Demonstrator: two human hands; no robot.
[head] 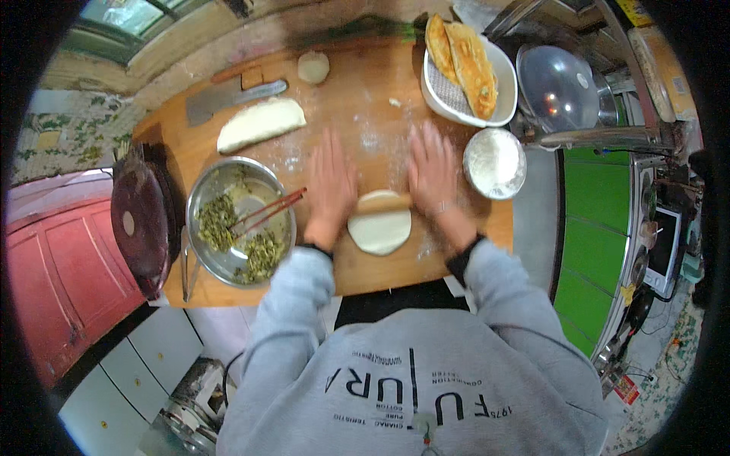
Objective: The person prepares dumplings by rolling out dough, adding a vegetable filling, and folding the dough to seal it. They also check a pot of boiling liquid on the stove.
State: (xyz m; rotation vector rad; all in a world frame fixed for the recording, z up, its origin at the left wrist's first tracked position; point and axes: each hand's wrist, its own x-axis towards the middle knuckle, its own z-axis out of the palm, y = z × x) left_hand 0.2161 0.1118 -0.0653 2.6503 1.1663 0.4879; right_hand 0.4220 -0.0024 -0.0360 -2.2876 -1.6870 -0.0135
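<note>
A wooden rolling pin (381,206) lies across a flat round of dough (380,231). Its left end is hidden under the palm of my left hand (332,179), its right end under the palm of my right hand (432,171). Both hands control the pin with fingers stretched forward, slightly blurred. Left of my left hand stands a metal bowl (197,171) of chopped green filling, with red chopsticks (271,211) in it. A thick half-round piece of dough (261,125) lies behind this bowl. Beyond it are a cleaver (214,102) and a small dough disc (313,67).
Flour dusts the wooden table (365,108). At the back right, a white basket (507,85) holds browned flatbreads (470,65); a bowl of white flour (494,163) stands before it. A dark round appliance (140,225) is at the left edge, a large metal lid (556,85) at the right.
</note>
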